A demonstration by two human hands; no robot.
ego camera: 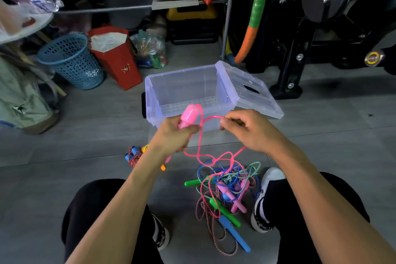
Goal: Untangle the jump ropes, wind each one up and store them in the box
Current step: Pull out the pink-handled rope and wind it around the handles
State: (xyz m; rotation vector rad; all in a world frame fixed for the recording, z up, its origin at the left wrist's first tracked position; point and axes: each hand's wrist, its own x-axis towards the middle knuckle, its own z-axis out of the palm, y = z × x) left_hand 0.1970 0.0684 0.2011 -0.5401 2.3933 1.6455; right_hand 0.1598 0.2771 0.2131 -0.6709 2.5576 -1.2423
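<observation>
Both hands (171, 135) (248, 128) pinch pink rope (209, 118) between fingertips.

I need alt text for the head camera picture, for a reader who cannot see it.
A person's left hand grips a pink handle while the right hand pinches its pink rope, above a tangled pile of ropes on the floor. Behind stands an open clear box.
</observation>
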